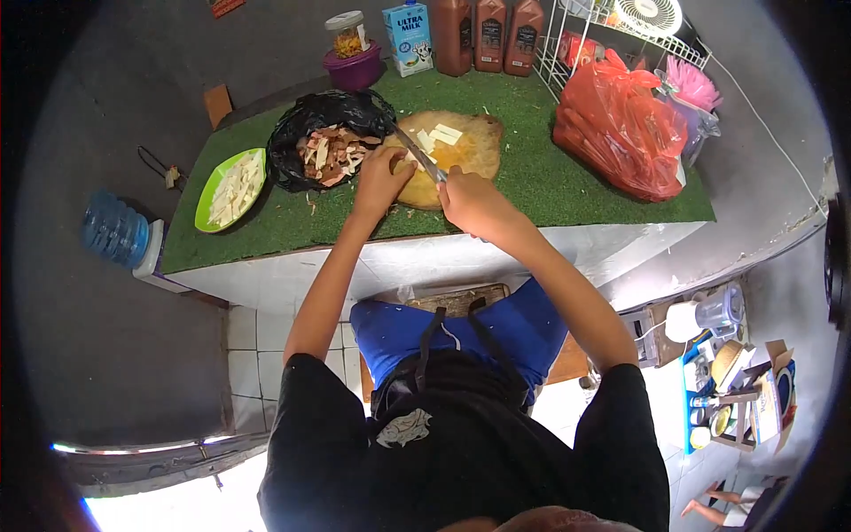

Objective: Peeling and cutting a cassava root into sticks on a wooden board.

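A kitchen knife (417,151) is gripped by its handle in my right hand (477,205). Its blade slants up and left across a round wooden cutting board (488,149). At the board's left edge, my left hand (380,179) has its fingers bent close to the blade; whether they pinch a piece there is hidden. Pale, flat-cut food blocks (447,134) lie on the board beyond the knife. Left of my hands, a black plastic bag (287,133) gapes around chopped brown, pink and white strips (332,156). A light green dish (201,209) holds pale cut sticks (236,189).
Green artificial turf (525,193) covers the counter. A red plastic bag (618,133) stands at right, before a white wire rack (555,50). Along the back are a purple tub (354,70), a milk carton (408,40) and sauce bottles (490,36). Another person's legs (715,505) show lower right.
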A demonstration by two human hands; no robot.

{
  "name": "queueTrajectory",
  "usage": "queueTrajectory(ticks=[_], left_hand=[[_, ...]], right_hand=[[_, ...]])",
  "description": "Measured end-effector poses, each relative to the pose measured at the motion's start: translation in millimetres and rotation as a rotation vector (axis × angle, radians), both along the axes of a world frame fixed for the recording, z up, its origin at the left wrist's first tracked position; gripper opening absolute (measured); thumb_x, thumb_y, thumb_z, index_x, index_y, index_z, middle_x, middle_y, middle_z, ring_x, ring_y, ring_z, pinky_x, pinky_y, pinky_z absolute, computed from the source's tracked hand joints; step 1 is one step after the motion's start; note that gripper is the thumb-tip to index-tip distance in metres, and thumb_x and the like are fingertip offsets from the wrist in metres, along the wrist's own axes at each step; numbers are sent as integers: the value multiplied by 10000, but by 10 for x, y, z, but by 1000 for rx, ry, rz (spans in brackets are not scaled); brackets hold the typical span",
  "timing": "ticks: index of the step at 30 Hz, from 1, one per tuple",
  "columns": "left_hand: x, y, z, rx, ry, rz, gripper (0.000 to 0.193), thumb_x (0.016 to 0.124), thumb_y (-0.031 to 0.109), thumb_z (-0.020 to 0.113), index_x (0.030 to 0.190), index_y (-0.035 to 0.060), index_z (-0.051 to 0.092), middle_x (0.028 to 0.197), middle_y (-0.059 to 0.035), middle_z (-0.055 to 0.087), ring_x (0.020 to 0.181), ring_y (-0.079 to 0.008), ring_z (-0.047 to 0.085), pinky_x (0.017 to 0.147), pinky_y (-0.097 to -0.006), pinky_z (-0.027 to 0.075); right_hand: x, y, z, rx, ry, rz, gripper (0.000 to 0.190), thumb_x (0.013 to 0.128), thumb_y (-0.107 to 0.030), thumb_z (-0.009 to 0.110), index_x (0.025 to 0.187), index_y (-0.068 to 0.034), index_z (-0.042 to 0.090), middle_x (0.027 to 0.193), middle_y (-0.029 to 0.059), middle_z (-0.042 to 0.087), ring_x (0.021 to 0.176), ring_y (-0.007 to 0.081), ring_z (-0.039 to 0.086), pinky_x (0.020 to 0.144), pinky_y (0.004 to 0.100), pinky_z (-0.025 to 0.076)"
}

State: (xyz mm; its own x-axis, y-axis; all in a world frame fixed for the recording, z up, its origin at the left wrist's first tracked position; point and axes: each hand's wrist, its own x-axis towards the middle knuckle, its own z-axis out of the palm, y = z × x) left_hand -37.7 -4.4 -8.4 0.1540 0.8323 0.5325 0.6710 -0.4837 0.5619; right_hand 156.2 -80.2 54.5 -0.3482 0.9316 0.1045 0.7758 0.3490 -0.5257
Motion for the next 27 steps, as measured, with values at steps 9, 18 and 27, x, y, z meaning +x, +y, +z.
queueTrajectory(ticks=[9,18,27], left_hand=[[-115,149,37,18,-63,-6,225,800,165,684,935,-15,668,960,-162,641,918,-345,581,847,-419,463],[251,1259,444,211,241,-191,403,927,279,515,1247,35,548,1162,-195,571,1143,-372,480,1036,-433,346],[277,1495,165,-120,228,-334,607,961,398,414,1398,-23,422,1356,-271,480,1281,-423,428,1105,-447,305]], right_hand=[[-61,3,61,-80,-26,0,322,1016,-202,415,945,98,510,636,209,619,523,350,644,456,458,496],[-61,43,-595,258,-2,-25,206,966,-112,484,905,78,533,657,238,620,595,403,638,564,472,508],[-75,-107,45,15,14,-29,153,939,-70,514,884,72,512,669,254,626,652,430,657,584,502,503]])
